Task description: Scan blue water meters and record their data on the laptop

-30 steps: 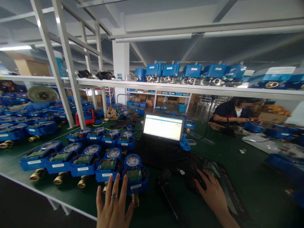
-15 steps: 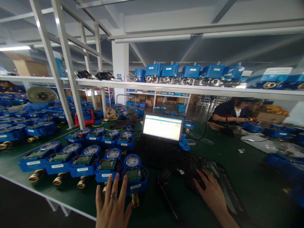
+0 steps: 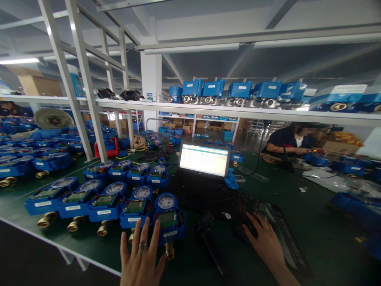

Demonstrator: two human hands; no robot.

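My right hand [image 3: 266,242] rests over a black computer mouse [image 3: 250,225], fingers curved around it on a dark patterned mouse pad [image 3: 282,222]. With fingers spread and nothing in it, my left hand [image 3: 143,254] is at the front of the nearest blue water meters. Its fingertips reach the lower edge of one water meter [image 3: 135,210] and come close to another water meter [image 3: 168,220] on its right; whether they touch cannot be made out. Between my hands a black barcode scanner [image 3: 211,242] lies on the table. Behind it stands an open laptop [image 3: 204,161] with a lit screen.
Rows of blue meters with brass fittings fill the left; one meter [image 3: 41,198] sits near the table's front edge. A shelf [image 3: 190,106] with blue units crosses above. Metal posts [image 3: 86,79] rise at left. A co-worker [image 3: 288,141] handles parts at the far right.
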